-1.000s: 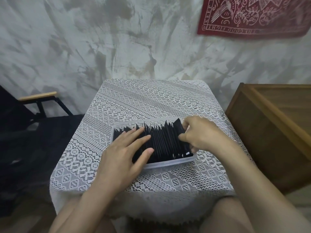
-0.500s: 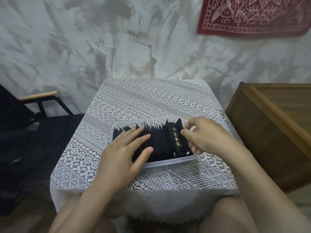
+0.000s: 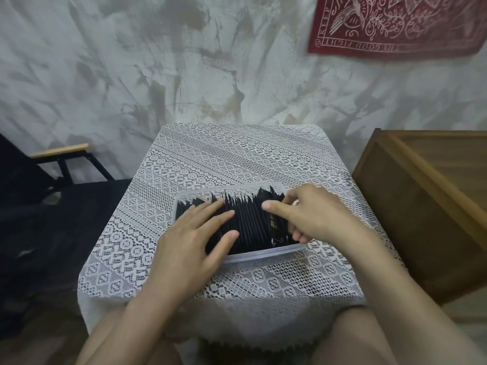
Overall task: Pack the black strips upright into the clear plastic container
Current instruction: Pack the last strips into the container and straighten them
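A: Hands?
B: Left hand (image 3: 189, 248) flat, fingers spread, pressing down on the black strips (image 3: 250, 222). Right hand (image 3: 313, 219) curled round strips at the row's right end.
A: Strips where?
B: On edge, packed in the clear plastic container (image 3: 263, 252), near edge of the lace tablecloth (image 3: 237, 159). Wooden box (image 3: 421, 206) to the right, red cloth (image 3: 395, 22) on the wall behind.
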